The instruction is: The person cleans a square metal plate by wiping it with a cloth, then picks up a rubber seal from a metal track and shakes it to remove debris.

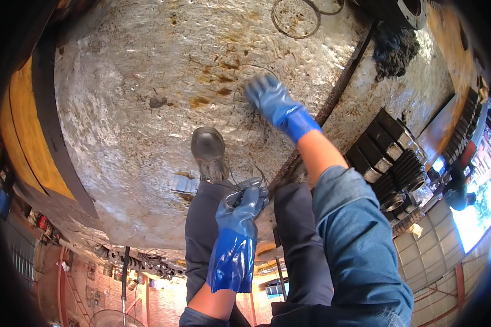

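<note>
My left hand [239, 210], in a blue rubber glove, is just above the floor between my knees. Its fingers are curled around thin, dark wiry strands [263, 177] that stick out past the glove. Farther ahead, my right hand [270, 101], in a matching glove, reaches down to the stained metal floor plate [136, 65]. Its fingertips are blurred and partly turned away, so whether they grip anything is unclear. A thin curved wire [264, 66] arcs beside those fingers. My dark boot [207, 146] stands on the plate left of both hands.
Wire rings [296, 36] lie at the far side. A dark tangled clump [396, 50] sits beyond a raised metal edge [346, 82] on the right. Stacked rectangular metal blocks [382, 144] and ridged dark parts [403, 177] stand nearer. A yellow beam [41, 131] borders the left.
</note>
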A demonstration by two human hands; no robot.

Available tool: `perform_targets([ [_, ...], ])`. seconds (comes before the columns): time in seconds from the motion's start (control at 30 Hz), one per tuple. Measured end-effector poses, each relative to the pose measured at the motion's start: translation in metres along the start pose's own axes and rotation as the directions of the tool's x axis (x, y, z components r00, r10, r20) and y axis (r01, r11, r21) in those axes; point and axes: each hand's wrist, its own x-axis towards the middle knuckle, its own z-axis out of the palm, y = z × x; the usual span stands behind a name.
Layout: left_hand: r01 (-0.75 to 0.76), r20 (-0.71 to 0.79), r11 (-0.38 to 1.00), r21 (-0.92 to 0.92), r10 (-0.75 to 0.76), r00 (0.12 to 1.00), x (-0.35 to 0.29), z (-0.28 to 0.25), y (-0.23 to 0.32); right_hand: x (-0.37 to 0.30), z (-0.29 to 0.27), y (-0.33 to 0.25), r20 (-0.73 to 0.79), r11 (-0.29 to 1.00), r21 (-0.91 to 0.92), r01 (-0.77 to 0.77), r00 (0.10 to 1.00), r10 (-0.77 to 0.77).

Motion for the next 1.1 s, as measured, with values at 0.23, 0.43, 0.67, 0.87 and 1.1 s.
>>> perform_targets([
  [0.23, 0.038, 0.249, 0.973, -0.227, 0.02, 0.968, 0.002, -0.006, 0.01, 0.03, -0.036, 0.127, 0.184, 0.734, 0.223, -0.642, 0.767, 0.615],
  [0.43, 0.091, 0.326, 0.91, -0.404, 0.051, 0.944, 0.013, -0.013, 0.012, 0.013, -0.033, 0.102, 0.047, 0.768, 0.439, -0.467, 0.865, 0.5],
  [0.67, 0.044, 0.058, 0.989, -0.14, -0.036, 0.998, -0.007, 0.018, 0.031, 0.043, 0.008, 0.083, -0.187, 0.841, 0.295, -0.454, 0.836, 0.516],
  [0.87, 0.053, 0.039, 0.99, -0.128, -0.048, 0.998, -0.005, 0.013, 0.024, 0.042, -0.013, 0.073, 0.305, 0.736, 0.389, -0.554, 0.831, 0.465],
  [1.1, 0.072, -0.007, 0.996, -0.059, -0.072, 0.997, -0.006, 0.02, 0.025, 0.036, 0.002, 0.059, 0.363, 0.456, 0.553, -0.698, 0.694, 0.622],
])
